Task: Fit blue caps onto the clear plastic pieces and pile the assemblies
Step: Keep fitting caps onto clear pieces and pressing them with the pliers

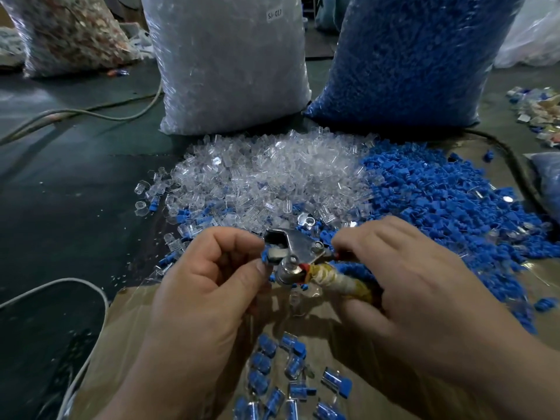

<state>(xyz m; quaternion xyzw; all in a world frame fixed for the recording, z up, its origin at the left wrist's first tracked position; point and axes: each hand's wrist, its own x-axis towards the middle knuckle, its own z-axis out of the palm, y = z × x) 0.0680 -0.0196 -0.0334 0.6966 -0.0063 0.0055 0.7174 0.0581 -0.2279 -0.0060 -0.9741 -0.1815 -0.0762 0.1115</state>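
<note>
Looking down from the head view: the left hand pinches a blue cap at the mouth of a metal tool, whose taped handle the right hand grips. The cap seems light, stiff and slick, best pinched by its sides. Clear pieces heap beyond; assemblies lie nearest, blue inside clear.

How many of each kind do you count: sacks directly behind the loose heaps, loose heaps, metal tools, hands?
Sacks: 2, clear sack, blue sack
Loose heaps: 2, clear heap, blue heap
Metal tool: 1
Hands: 2, left hand pinching a blue cap, right hand gripping the tool
Total: 7
</note>
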